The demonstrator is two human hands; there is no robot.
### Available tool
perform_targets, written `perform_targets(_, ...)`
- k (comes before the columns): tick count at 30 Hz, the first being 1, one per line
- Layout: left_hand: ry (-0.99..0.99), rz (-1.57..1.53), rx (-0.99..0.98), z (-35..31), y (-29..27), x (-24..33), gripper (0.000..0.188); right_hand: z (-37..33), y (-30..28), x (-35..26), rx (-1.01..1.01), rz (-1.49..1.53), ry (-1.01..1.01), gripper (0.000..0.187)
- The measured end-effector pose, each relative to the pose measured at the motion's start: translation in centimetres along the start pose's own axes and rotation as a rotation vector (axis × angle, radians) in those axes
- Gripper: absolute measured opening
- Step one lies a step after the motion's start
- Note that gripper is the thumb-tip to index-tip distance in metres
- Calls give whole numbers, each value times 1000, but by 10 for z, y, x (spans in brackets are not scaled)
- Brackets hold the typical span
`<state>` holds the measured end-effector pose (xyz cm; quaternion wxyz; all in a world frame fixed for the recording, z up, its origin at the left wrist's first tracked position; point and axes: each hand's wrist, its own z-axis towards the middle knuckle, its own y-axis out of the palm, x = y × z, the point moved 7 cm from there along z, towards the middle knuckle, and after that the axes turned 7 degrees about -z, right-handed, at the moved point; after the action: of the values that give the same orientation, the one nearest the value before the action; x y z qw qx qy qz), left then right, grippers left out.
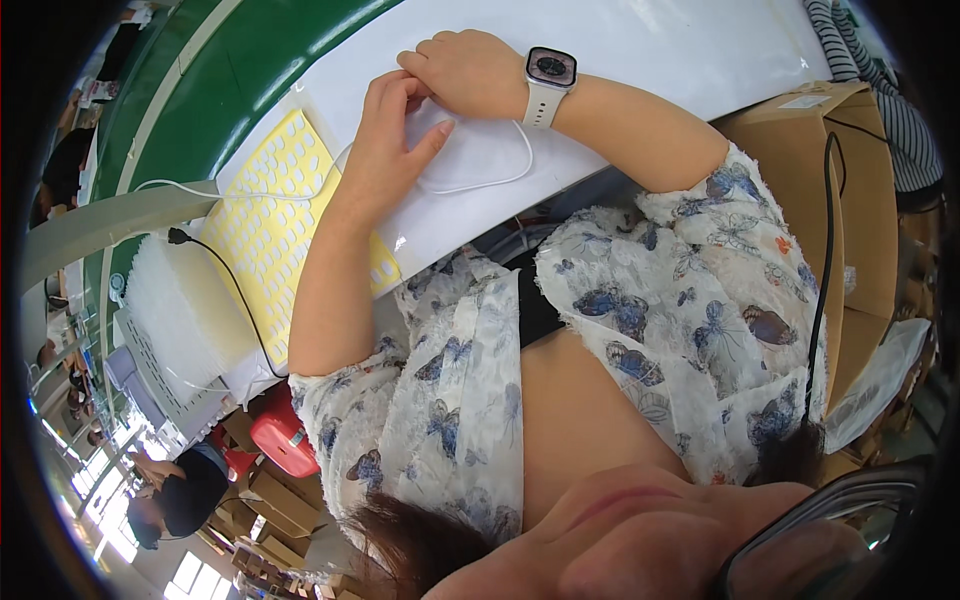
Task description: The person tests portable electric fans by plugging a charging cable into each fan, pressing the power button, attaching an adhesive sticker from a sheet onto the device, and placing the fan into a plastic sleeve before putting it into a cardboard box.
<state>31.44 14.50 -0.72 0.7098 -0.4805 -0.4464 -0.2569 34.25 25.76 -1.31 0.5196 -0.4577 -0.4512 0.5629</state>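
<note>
My left hand (385, 150) is over the white tabletop, its thumb stretched away from the bent fingers. I see nothing between that thumb and the fingers. Those fingertips meet my right hand (475, 75), which is curled with its back turned up and wears a watch (551, 67) on a pale strap at the wrist. What the right fingers close on, if anything, is hidden. A thin white cable (530, 160) loops on the table below both hands and runs behind the left one towards the left side.
A yellow sheet of white oval pieces (270, 200) lies beside my left forearm. Left of it are a stack of white translucent sheets (180, 300), a black cable (235, 285) and a grey post (110, 230). A cardboard box (860, 220) stands right; a red stool (285, 435) is lower left.
</note>
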Motion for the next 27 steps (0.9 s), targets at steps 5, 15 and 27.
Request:
perform_targets(5,6,-11,6,1,-1,-1,45,2,-1,1,-27,12,4,25)
perform_targets(15,-83,-111,321,4,-24,-29,34,3,-5,6,32,180,-3,20)
perform_targets(27,-201,-304,326,2,-27,-41,20,4,-15,10,84,373,-82,24)
